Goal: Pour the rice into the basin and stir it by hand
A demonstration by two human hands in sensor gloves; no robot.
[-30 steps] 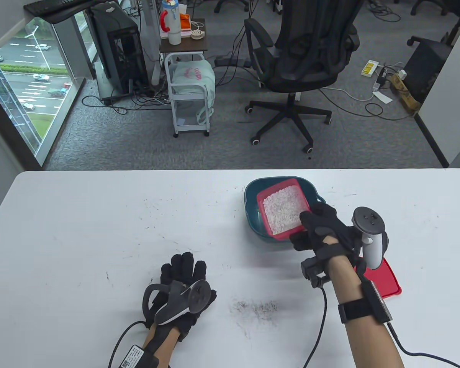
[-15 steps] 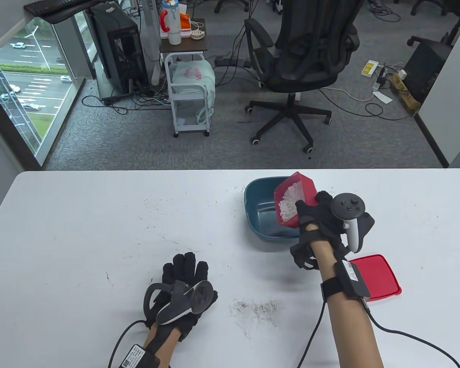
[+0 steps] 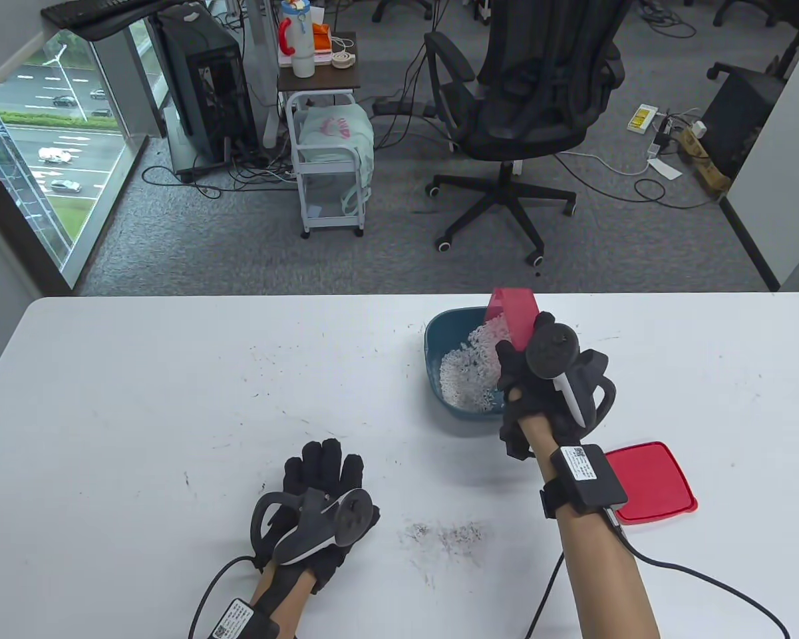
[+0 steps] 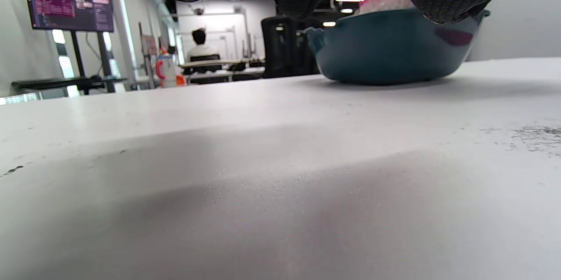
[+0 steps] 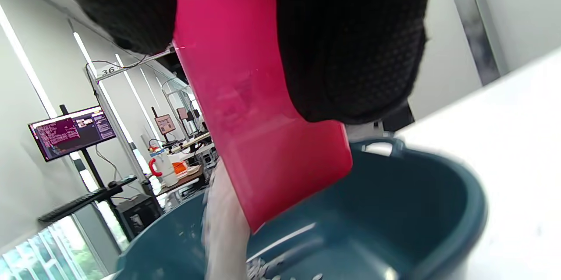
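One blue basin (image 3: 439, 333) stands on the single white worktop (image 3: 173, 373). There is one red container (image 3: 515, 316), one red lid (image 3: 658, 482) and one heap of rice (image 3: 462, 383). Two gloved hands show: one left hand (image 3: 319, 506) and one right hand (image 3: 539, 379), each bearing one tracker. Beyond the worktop stand one office chair (image 3: 532, 86) and one white cart (image 3: 329, 166).

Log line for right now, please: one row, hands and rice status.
phase: pouring | right hand: grips tilted red container | rice: streaming into basin | left hand: flat on table, idle
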